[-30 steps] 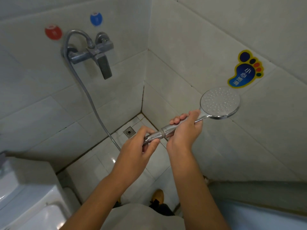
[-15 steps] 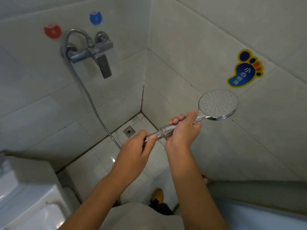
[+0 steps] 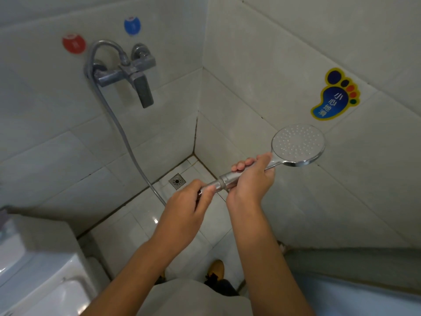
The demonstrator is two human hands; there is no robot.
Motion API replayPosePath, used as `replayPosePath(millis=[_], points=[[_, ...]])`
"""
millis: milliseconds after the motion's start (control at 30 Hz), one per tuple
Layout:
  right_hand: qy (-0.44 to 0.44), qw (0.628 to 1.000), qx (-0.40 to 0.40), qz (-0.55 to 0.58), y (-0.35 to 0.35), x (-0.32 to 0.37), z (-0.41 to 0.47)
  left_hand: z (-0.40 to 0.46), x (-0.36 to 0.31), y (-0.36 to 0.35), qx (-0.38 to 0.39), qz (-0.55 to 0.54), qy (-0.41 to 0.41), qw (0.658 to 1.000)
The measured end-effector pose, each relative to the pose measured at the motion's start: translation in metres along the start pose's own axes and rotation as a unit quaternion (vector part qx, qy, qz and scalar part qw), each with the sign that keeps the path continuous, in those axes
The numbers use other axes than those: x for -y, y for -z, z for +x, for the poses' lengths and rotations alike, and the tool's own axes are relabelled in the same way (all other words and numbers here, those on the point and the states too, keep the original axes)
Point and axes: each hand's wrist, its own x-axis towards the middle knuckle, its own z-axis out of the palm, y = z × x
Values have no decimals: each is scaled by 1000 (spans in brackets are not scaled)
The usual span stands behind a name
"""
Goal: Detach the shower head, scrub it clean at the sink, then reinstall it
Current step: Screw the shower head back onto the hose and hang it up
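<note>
The tap [image 3: 127, 71] sits on the left wall, with two round stickers [image 3: 74, 43] above it, and the hose [image 3: 118, 126] loops up from it, then runs down the wall toward the floor and up into the left hand [image 3: 186, 208]. The right hand [image 3: 250, 179] is just right of the left, both on the handle of the shower head [image 3: 297, 144], whose face lies up and right before the right wall, below the foot sticker [image 3: 335, 94]. The drain [image 3: 177, 180] lies in the floor corner behind the hands, the toilet [image 3: 34, 281] at lower left.

Head-worn view, steeply down into tiled shower corner [image 3: 197, 133], near.
</note>
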Motion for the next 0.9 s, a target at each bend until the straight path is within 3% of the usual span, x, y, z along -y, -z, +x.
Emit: replayPosePath(millis=[133,367,600,900], points=[[-3,1000,3,0,1,-1,0,-3,2,3,-3,11,-28,1000],[5,1000,5,-6,2,0,-4,-5,-1,1,-3,-18,8,1000],[-4,1000,9,4,4,-1,-3,-6,0,3,-9,-10,-20,1000],[1,1000,6,5,0,0,-4,-6,-3,1,-14,-21,3,1000]])
